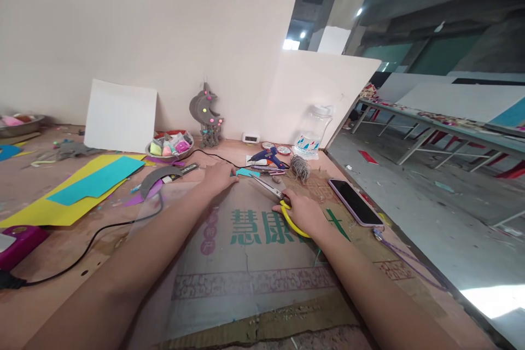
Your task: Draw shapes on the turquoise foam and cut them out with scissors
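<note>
My left hand (219,178) is at the middle of the table, its fingers closed on the end of a small light-blue paper strip (248,173). In my right hand (305,212) is a pair of scissors (268,188) with yellow handles. Its metal blades point up and left, with the tips close by the blue strip; whether they touch it I cannot tell. Beneath both hands lies a printed cardboard sheet (254,257) under a clear film. Just beyond the strip rests a blue glue gun (269,157), beside a ball of grey yarn (299,168).
A phone (355,202) and a clear bottle (310,131) stand or lie to the right. Yellow paper (45,205), blue paper (98,180) and a bowl of clay packets (170,145) are left. A grey moon ornament (205,112) is near the white partition (238,65). A black cable (118,224) crosses the table.
</note>
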`<state>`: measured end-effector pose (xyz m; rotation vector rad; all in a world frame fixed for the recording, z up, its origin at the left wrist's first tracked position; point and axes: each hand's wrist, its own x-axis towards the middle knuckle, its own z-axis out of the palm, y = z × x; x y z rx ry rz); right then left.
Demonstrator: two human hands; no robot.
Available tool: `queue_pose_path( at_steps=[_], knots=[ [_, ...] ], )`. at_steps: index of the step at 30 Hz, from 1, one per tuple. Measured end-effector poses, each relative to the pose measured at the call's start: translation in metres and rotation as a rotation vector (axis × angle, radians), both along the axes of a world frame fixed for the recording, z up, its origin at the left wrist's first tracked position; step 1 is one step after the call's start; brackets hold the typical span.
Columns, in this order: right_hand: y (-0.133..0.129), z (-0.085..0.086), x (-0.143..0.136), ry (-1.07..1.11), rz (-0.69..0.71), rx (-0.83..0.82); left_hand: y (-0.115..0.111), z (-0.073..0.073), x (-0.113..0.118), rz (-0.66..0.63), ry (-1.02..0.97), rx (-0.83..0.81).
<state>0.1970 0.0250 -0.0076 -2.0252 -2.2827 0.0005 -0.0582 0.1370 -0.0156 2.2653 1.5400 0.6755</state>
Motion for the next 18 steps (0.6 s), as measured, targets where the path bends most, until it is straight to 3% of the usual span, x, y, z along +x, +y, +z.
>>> queue_pose_path(
  at_steps=[9, 14, 18],
  knots=[
    [-0.003, 0.011, -0.005, 0.184, -0.074, 0.092, -0.002, -0.007, -0.006, 0.107, 0.114, 0.037],
    [-0.008, 0.024, -0.006, 0.16, -0.032, 0.123, 0.0, -0.012, -0.004, 0.125, 0.042, 0.046],
    [-0.001, 0.021, 0.014, 0.086, -0.046, 0.065, 0.005, -0.002, -0.011, 0.182, -0.062, 0.057]
  ],
)
